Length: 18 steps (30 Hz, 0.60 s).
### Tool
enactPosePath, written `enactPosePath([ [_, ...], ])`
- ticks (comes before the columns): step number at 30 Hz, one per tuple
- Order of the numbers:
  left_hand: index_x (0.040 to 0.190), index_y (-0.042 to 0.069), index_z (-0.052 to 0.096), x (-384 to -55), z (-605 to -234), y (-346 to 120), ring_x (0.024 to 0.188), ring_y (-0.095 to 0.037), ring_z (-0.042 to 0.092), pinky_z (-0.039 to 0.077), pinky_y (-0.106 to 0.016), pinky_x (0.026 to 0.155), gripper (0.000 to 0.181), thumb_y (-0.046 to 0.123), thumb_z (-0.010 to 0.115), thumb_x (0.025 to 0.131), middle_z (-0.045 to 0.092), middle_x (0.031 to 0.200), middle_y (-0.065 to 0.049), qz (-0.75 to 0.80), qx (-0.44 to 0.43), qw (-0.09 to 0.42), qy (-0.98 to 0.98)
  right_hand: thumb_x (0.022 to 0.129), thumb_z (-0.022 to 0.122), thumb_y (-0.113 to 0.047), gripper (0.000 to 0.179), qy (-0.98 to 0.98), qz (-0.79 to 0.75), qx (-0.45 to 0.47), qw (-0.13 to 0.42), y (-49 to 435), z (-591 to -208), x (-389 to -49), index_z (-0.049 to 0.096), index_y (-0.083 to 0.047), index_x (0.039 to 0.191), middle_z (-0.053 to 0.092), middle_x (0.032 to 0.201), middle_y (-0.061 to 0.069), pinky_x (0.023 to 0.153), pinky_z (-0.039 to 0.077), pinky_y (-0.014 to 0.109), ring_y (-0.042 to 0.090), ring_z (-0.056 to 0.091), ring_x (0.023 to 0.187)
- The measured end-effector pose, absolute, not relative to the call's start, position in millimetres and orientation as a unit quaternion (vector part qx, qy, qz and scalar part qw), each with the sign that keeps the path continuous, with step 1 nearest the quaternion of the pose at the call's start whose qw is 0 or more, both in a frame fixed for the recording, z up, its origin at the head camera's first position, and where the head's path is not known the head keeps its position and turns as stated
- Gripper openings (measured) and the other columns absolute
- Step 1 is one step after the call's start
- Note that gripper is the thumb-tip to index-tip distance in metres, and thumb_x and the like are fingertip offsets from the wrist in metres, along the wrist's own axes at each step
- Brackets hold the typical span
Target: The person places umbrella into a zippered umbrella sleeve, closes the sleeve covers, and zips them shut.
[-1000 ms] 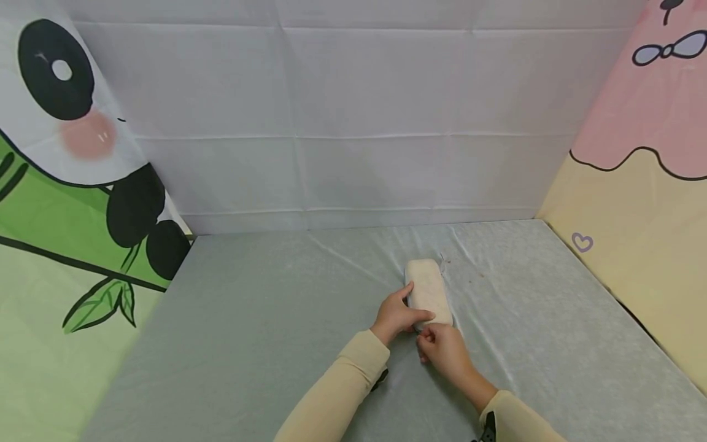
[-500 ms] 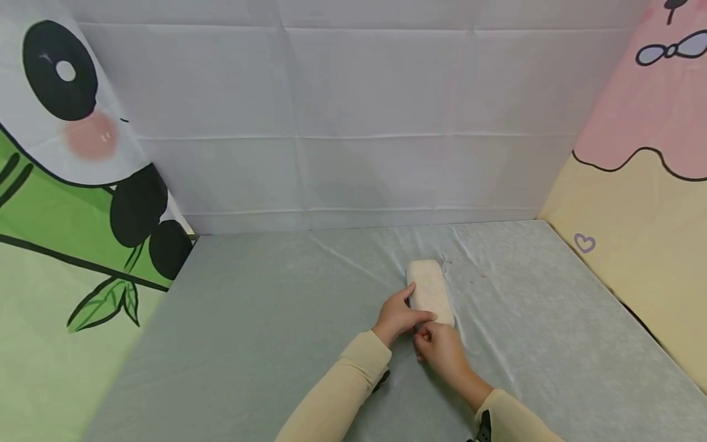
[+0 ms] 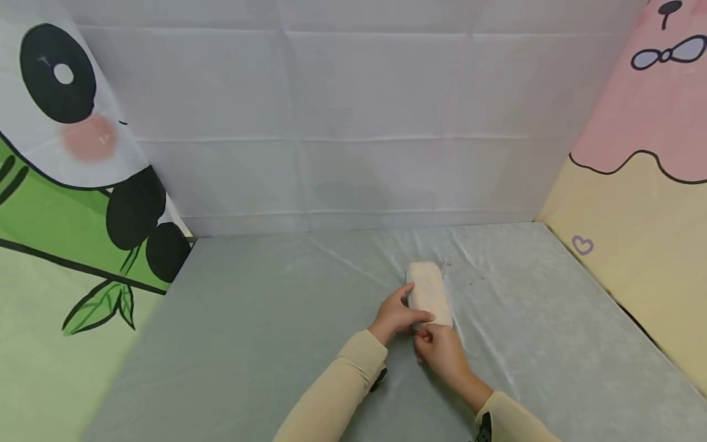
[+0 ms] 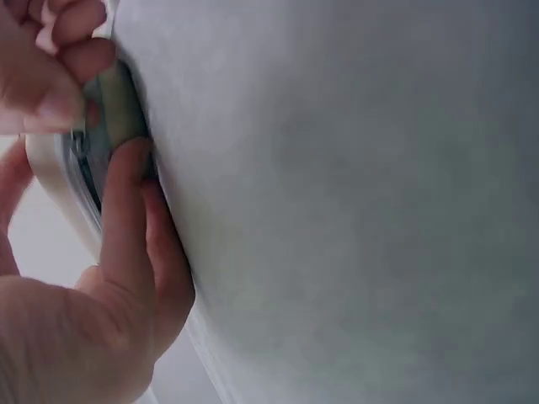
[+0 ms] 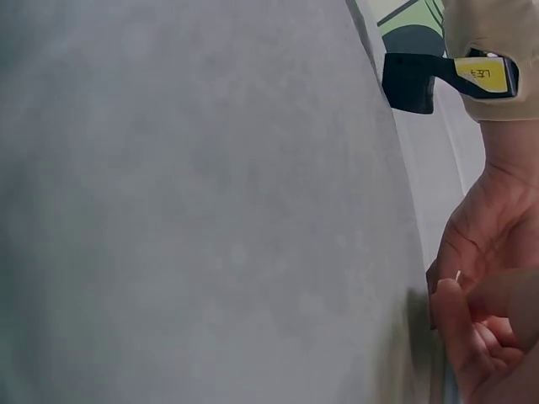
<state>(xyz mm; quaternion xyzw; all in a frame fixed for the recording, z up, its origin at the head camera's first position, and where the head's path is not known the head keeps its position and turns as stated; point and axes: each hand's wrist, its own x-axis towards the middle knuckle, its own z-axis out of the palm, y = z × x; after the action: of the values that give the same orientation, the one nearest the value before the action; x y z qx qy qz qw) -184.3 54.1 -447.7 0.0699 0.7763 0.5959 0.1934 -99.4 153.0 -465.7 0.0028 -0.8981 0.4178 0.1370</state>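
A cream zippered case (image 3: 429, 293), long with rounded corners, lies on the grey cloth. My left hand (image 3: 393, 318) grips its near left corner, thumb across the top and fingers along the side. At the near end my right hand (image 3: 444, 353) has its fingers curled, with thumb and index fingertip pinched together. The left wrist view shows the zipper (image 4: 82, 168) running round the case's grey-green side, and the right hand's thumb and fingertip (image 4: 61, 108) pinch right at its zipper pull. A small pale tip pokes out above the pinching fingers in the right wrist view.
Grey cloth (image 3: 248, 344) covers the table. Behind it hangs a white creased backdrop (image 3: 359, 123). Cartoon-printed panels flank it, green on the left (image 3: 50, 209) and pink and yellow on the right (image 3: 635, 245). Small loose threads (image 3: 445, 264) lie beside the case's far end.
The right hand has shifted very slightly left along the near end of the case. My left hand keeps its grip, and the case stays in place.
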Motion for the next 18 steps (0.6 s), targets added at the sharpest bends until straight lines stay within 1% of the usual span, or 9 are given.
enactPosePath([
  [2,0.141,0.016,0.043,-189,-447,57,0.086,-0.022,0.059,0.053,-0.033,0.056,0.082,0.016,0.083,0.069,0.052,0.123,-0.017,0.599,0.067,0.201,0.772,0.076,0.061,0.009,0.024,-0.897,0.424,-0.008,0.126,155,-465,-100,0.060,-0.009,0.060,0.051,0.046,-0.009,0.043,0.040,0.022,0.004,0.049,0.039],
  [6,0.142,0.017,0.041,-203,-445,62,0.095,-0.025,0.058,0.051,-0.034,0.060,0.080,0.023,0.080,0.073,0.048,0.131,-0.015,0.568,0.075,0.188,0.798,0.076,0.060,0.008,0.020,-0.895,0.431,-0.014,0.114,157,-466,-100,0.062,-0.007,0.062,0.053,0.047,-0.007,0.043,0.042,0.021,0.005,0.051,0.039],
  [8,0.142,0.019,0.040,-212,-446,67,0.101,-0.027,0.056,0.051,-0.035,0.065,0.079,0.028,0.079,0.074,0.045,0.135,-0.014,0.547,0.080,0.177,0.814,0.075,0.060,0.008,0.019,-0.893,0.434,-0.009,0.115,157,-466,-100,0.063,-0.006,0.063,0.054,0.048,-0.007,0.043,0.042,0.021,0.004,0.051,0.039],
  [11,0.142,0.017,0.040,-225,-448,72,0.108,-0.031,0.053,0.051,-0.040,0.074,0.079,0.031,0.078,0.075,0.044,0.136,-0.015,0.534,0.086,0.164,0.825,0.076,0.061,0.007,0.017,-0.891,0.438,0.000,0.116,158,-468,-100,0.063,-0.005,0.064,0.055,0.049,-0.007,0.043,0.043,0.021,0.003,0.051,0.038],
  [13,0.143,0.017,0.039,-232,-450,76,0.108,-0.033,0.053,0.051,-0.041,0.075,0.080,0.033,0.078,0.075,0.045,0.135,-0.016,0.530,0.084,0.161,0.829,0.077,0.061,0.007,0.017,-0.890,0.442,0.005,0.114,159,-469,-101,0.064,-0.005,0.065,0.056,0.050,-0.006,0.042,0.043,0.021,0.003,0.052,0.039],
  [15,0.143,0.017,0.039,-239,-453,79,0.103,-0.033,0.055,0.052,-0.041,0.069,0.080,0.036,0.077,0.075,0.046,0.133,-0.018,0.522,0.084,0.161,0.833,0.077,0.061,0.007,0.017,-0.888,0.447,0.008,0.112,160,-470,-101,0.063,-0.005,0.065,0.056,0.051,-0.006,0.041,0.043,0.021,0.003,0.052,0.039],
  [18,0.143,0.018,0.038,-249,-456,84,0.092,-0.029,0.058,0.052,-0.038,0.058,0.080,0.042,0.076,0.076,0.047,0.132,-0.018,0.509,0.084,0.170,0.839,0.076,0.061,0.007,0.017,-0.885,0.452,0.009,0.111,163,-471,-102,0.063,-0.005,0.064,0.056,0.051,-0.006,0.040,0.043,0.021,0.004,0.053,0.039],
])
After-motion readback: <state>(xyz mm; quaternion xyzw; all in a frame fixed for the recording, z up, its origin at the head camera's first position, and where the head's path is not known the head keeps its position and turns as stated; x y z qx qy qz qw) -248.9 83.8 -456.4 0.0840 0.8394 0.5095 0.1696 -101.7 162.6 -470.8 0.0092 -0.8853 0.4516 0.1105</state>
